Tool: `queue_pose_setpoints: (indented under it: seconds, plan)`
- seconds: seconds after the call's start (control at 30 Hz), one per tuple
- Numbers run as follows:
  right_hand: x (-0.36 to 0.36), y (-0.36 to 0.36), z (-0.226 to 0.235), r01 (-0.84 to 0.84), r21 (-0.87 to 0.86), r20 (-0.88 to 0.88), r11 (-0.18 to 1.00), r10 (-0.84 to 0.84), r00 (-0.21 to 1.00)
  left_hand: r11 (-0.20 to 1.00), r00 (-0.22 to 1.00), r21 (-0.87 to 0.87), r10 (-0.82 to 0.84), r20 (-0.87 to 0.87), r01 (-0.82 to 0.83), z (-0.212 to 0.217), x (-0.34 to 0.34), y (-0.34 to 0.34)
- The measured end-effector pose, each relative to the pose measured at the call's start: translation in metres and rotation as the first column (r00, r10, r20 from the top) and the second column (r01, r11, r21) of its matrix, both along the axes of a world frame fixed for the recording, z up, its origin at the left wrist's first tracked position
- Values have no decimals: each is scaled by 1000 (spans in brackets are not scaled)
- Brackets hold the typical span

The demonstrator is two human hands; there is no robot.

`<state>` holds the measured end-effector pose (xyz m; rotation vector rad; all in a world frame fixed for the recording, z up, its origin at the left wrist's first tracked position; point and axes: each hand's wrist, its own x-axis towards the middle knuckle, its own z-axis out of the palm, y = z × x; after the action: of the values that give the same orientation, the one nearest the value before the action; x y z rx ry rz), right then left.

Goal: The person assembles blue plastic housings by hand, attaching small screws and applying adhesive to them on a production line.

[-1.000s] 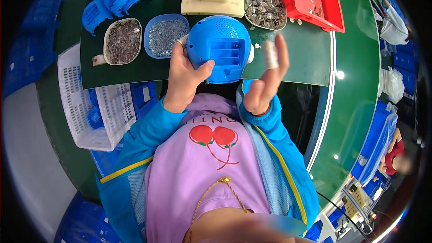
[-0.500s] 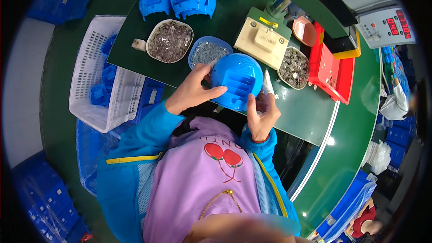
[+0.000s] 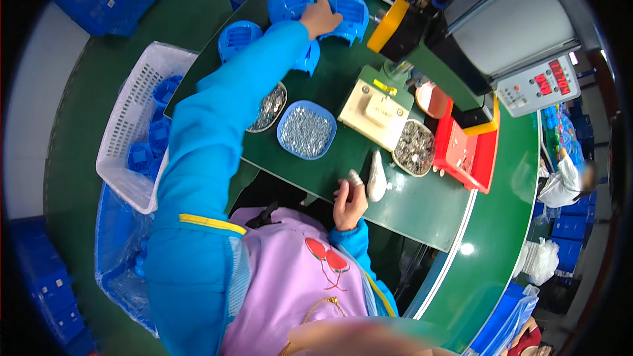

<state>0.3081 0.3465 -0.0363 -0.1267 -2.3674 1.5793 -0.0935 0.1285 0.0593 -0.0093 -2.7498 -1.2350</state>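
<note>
My left hand (image 3: 321,18) is stretched across the table to a group of blue plastic housings with slotted fronts. Its fingers are bent around the near left edge of one blue plastic housing (image 3: 349,14); their tips are partly hidden. Other housings (image 3: 239,40) stand close by, one of them half covered by my sleeve. At the table's front edge my right hand (image 3: 349,206) is closed, fingers curled, one fingertip wrapped in white. What lies inside it, if anything, is hidden. A white wrapped, tapered object (image 3: 376,177) lies just beside it.
A blue bowl (image 3: 306,130) of small metal parts stands mid-table. My left forearm partly covers another bowl (image 3: 269,107). Rightward are a cream fixture (image 3: 376,113) under a press, a bowl of metal pieces (image 3: 414,148) and a red bin (image 3: 461,151). A white crate (image 3: 125,151) with blue parts stands left.
The blue housing that both hands held is out of them. My left hand has reached far forward to the other housings, while my right has drawn back to the table edge. The view has shifted.
</note>
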Motion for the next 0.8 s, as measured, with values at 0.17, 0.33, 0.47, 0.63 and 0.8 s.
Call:
queue_pose_setpoints:
  seconds: [0.17, 0.33, 0.47, 0.63, 0.8]
  plan:
    - [2, -7, -1, -16, 114, -131, 993, 31, 991, 980, 984, -123, 167, 63, -159, -27, -48, 24]
    - [-1, -6, -1, -14, 128, -140, 992, 32, 990, 944, 990, -303, 141, 5, -133, -16, -42, 34]
    - [-2, -2, 1, -10, 128, -118, 992, 25, 993, 795, 963, -607, -151, -221, -15, -4, -26, 40]
    - [-8, -3, 7, 5, 208, -175, 978, 32, 984, 214, 919, -940, -238, -314, -266, -34, -37, 57]
    - [-12, -7, 11, 20, 300, -282, 954, 68, 957, 374, 871, -841, -146, -469, -391, -69, -116, 50]
